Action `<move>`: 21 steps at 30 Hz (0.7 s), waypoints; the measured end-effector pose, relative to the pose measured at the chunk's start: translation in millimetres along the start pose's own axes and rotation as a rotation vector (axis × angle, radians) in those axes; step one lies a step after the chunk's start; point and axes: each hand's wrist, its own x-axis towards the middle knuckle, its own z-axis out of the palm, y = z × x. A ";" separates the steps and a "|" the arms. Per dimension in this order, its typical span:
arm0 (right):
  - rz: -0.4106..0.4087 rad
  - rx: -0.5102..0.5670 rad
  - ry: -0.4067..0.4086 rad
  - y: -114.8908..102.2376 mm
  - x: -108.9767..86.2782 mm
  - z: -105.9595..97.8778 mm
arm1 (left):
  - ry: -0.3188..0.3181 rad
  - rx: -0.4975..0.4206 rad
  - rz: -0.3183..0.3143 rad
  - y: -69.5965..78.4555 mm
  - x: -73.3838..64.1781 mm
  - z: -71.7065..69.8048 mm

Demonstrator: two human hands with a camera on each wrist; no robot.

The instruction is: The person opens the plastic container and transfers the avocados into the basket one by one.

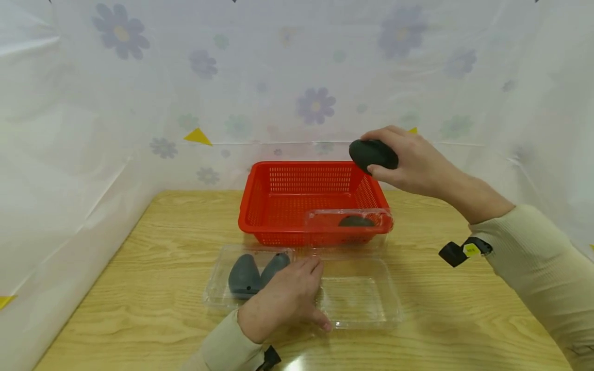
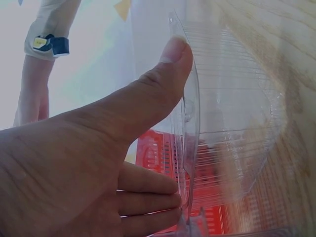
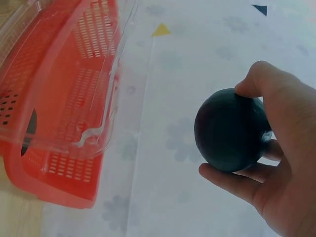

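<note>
Above the back right corner of the red basket [image 1: 246, 206], my right hand [image 1: 419, 159] grips a dark green avocado [image 1: 373, 154] between thumb and fingers. The right wrist view shows that avocado [image 3: 229, 131] with the thumb over it and fingers beneath. My left hand [image 1: 287, 293] lies with fingers extended along the left rim of a clear plastic clamshell box [image 1: 394, 293], thumb near its front corner. In the left wrist view the thumb and fingertips touch the box's rim [image 2: 191, 123]. Another avocado [image 1: 356, 221] shows through the raised lid, in the basket.
Left of the left hand, a second clear box [image 1: 215, 288] holds two avocados [image 1: 243, 275], partly hidden by that hand. The open box's raised lid [image 1: 320, 221] leans at the basket's front. A wooden table [image 1: 153, 288] lies beneath, with flowered white sheeting [image 1: 260, 72] behind.
</note>
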 end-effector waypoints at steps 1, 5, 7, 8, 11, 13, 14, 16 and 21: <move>0.007 -0.003 -0.002 2.3 0.8 0.9 | -0.002 -0.001 -0.001 0.3 0.0 -0.2; 0.044 -0.013 -0.024 10.9 4.6 5.0 | -0.006 -0.013 -0.005 0.5 0.3 -1.0; 0.059 -0.022 -0.040 15.4 7.2 7.8 | -0.009 -0.015 -0.006 0.5 0.5 -1.5; 0.067 -0.023 -0.050 17.6 8.7 9.4 | -0.013 -0.020 -0.009 0.4 0.4 -1.7; 0.088 -0.027 -0.084 23.3 12.7 14.8 | -0.022 -0.017 -0.011 0.7 -0.1 -2.4; 0.103 -0.026 -0.109 26.6 15.0 18.7 | -0.022 -0.015 -0.009 0.9 -0.4 -2.7; 0.109 -0.023 -0.119 28.0 16.0 20.5 | -0.022 -0.016 -0.007 1.1 -0.7 -3.1; 0.121 -0.021 -0.139 31.4 17.9 24.2 | -0.028 -0.022 -0.008 1.5 -0.8 -3.2; 0.133 -0.013 -0.197 40.5 22.2 34.9 | -0.051 -0.032 -0.023 3.3 -1.4 -3.7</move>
